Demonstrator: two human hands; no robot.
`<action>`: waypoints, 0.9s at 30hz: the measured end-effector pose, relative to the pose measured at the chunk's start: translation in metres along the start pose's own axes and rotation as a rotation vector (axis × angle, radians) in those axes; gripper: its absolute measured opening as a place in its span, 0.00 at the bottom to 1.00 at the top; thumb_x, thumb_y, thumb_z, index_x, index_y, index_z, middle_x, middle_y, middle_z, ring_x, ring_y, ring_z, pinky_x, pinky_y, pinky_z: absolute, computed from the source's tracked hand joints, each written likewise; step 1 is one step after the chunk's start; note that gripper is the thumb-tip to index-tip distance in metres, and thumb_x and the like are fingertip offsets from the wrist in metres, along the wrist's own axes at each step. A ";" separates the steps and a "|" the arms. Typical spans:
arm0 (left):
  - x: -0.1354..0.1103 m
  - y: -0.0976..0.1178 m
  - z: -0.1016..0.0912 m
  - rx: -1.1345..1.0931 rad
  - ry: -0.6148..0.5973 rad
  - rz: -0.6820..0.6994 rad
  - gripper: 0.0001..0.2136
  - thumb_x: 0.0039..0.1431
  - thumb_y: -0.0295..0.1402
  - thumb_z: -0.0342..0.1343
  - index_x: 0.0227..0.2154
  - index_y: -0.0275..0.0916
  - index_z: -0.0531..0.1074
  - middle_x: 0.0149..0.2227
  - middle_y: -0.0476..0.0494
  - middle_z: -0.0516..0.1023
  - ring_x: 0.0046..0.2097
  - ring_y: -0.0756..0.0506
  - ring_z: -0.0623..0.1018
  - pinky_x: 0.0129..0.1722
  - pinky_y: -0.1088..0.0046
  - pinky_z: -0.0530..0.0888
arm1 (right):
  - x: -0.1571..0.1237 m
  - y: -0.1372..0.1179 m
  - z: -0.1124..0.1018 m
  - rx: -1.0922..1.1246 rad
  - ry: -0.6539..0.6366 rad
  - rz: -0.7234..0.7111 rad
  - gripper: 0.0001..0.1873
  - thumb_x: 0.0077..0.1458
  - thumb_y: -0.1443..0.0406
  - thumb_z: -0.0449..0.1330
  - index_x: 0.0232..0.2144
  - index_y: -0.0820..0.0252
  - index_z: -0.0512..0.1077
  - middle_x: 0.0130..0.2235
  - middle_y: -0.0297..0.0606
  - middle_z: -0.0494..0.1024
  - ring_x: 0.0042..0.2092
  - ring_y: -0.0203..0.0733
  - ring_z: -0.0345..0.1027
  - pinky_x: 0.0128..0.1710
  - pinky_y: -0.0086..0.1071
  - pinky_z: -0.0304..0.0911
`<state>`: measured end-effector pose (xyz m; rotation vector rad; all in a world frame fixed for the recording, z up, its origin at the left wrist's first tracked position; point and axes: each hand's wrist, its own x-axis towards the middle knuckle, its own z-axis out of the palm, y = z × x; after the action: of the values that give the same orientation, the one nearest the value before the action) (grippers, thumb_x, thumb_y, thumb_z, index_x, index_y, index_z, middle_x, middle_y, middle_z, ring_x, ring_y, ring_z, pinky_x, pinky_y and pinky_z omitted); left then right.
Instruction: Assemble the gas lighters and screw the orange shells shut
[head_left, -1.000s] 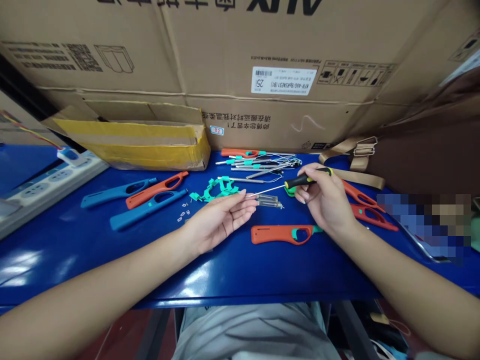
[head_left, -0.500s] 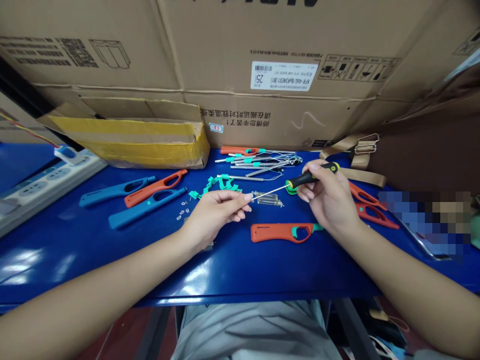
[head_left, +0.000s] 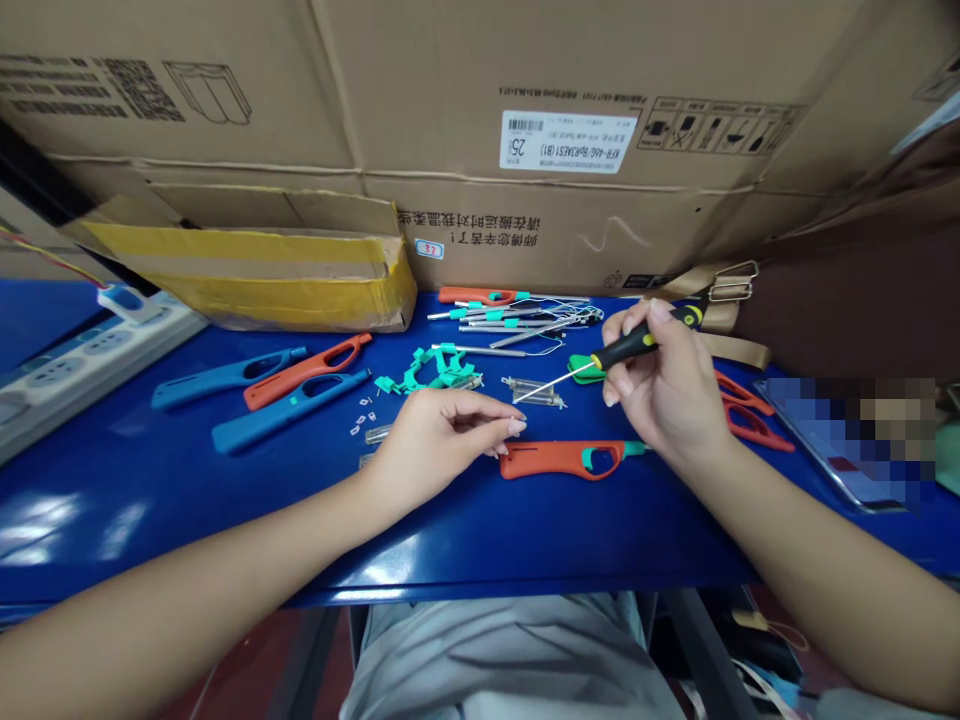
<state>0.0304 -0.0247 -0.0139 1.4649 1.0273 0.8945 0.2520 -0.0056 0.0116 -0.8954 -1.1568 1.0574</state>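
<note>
My right hand [head_left: 670,395] is closed around a screwdriver [head_left: 637,343] with a black and yellow handle. Its thin shaft slants down to the left, with the tip above some clear plastic pieces [head_left: 536,392]. My left hand [head_left: 442,435] lies palm down on the blue table [head_left: 465,540]. Its thumb and forefinger are pinched together just left of an orange lighter shell [head_left: 562,458] with a green trigger. I cannot make out what the pinch holds, if anything. The screwdriver tip is a short way above and right of my left fingertips.
Blue shells [head_left: 225,375] and an orange shell [head_left: 304,370] lie at the left, with small metal clips [head_left: 364,420] and green parts [head_left: 431,370] nearby. Metal tubes [head_left: 517,320] lie at the back and orange shells [head_left: 750,420] at the right. A power strip [head_left: 75,360] and cardboard boxes [head_left: 262,270] border the table.
My left hand turned from open and palm up to palm down with a pinch, and moved toward the orange shell. My right hand lifted the screwdriver slightly up and to the right.
</note>
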 end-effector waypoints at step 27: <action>-0.003 -0.005 -0.003 0.492 -0.001 0.310 0.05 0.62 0.31 0.62 0.34 0.39 0.83 0.32 0.49 0.85 0.32 0.51 0.81 0.33 0.78 0.76 | -0.014 0.004 -0.001 -0.061 -0.147 -0.169 0.09 0.61 0.58 0.65 0.34 0.55 0.71 0.32 0.30 0.76 0.18 0.32 0.68 0.14 0.30 0.68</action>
<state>0.0254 -0.0266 -0.0182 2.0794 1.0849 0.8919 0.2516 -0.0182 0.0040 -0.7615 -1.3693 0.9662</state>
